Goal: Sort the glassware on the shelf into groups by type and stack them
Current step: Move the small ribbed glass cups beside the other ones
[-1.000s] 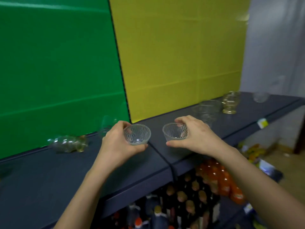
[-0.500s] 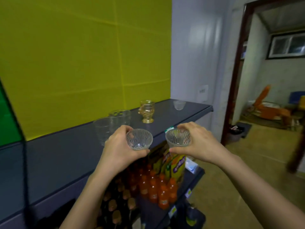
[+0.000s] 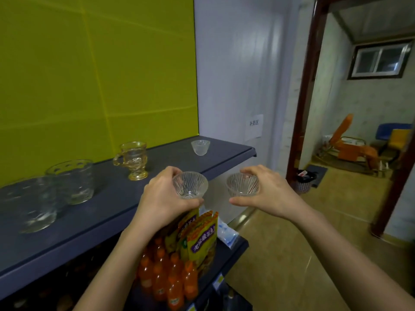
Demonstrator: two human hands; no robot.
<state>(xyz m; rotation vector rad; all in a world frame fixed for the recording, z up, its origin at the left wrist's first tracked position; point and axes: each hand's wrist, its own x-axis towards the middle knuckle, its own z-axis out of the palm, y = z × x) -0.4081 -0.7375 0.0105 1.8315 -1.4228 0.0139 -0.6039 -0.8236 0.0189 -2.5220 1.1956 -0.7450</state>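
My left hand (image 3: 160, 198) grips a small ribbed clear glass cup (image 3: 190, 184) over the front edge of the dark blue shelf (image 3: 107, 205). My right hand (image 3: 269, 193) holds a matching ribbed cup (image 3: 242, 184), off the shelf's right end in the air. A third small ribbed cup (image 3: 200, 147) stands on the shelf at its far right. An amber footed glass mug (image 3: 133, 160) stands left of it. Two wide clear dimpled tumblers (image 3: 71, 181) (image 3: 30, 204) stand at the left.
Below the shelf sit orange soda bottles (image 3: 167, 281) and yellow snack bags (image 3: 202, 236). A yellow panel (image 3: 96, 70) backs the shelf. At right a doorway (image 3: 314, 90) opens to a room with an orange rocking chair (image 3: 352, 149).
The view has swung right along the shelf, from the green panel to the shelf's right end. Both hands keep hold of their cups, now past the shelf's front edge.
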